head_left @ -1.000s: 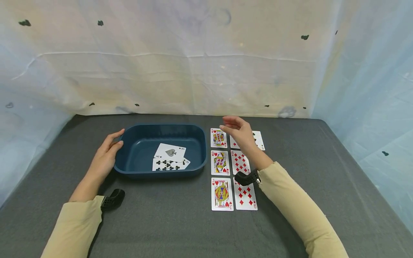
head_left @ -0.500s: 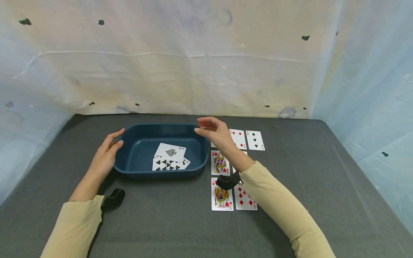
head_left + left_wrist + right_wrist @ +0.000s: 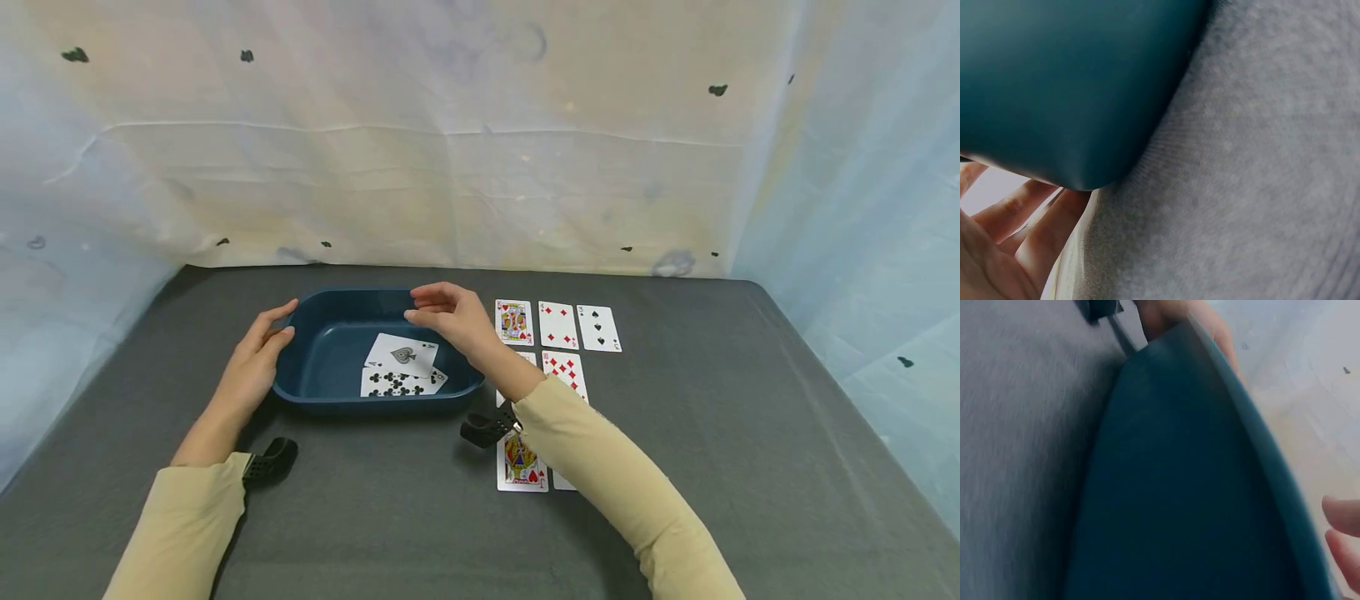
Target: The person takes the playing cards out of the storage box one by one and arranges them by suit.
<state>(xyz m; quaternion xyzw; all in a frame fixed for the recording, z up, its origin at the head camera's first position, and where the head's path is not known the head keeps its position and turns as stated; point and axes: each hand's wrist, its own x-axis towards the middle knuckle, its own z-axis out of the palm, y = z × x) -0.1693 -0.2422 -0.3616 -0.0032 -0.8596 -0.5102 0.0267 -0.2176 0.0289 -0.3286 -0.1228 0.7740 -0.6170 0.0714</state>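
Note:
A dark blue rectangular tray (image 3: 375, 407) stands on the grey cloth at centre-left. Inside it, an ace of spades (image 3: 390, 351) overlaps one or more clubs cards (image 3: 390, 383). My left hand (image 3: 251, 362) lies against the tray's left end, thumb and fingers spread and touching it. In the left wrist view, fingers (image 3: 1054, 231) meet the tray wall (image 3: 1066, 94) from below. Over the tray's right part hovers my right hand (image 3: 456, 323), its fingers loosely bent and no card visible between them. In the right wrist view, its thumb and a fingertip show at the right edge, apart from the tray (image 3: 1166, 469).
Right of the tray, cards lie face up in rows: king of hearts (image 3: 513, 322), four of diamonds (image 3: 558, 325), a spades card (image 3: 598, 328), a diamonds card (image 3: 566, 372), jack of hearts (image 3: 521, 467). My right forearm covers others. A pale curtain (image 3: 450, 167) hangs behind.
My right hand has moved left, from above the back row of cards to over the tray's right part. My left hand stays at the tray's left end. The view shifts slightly.

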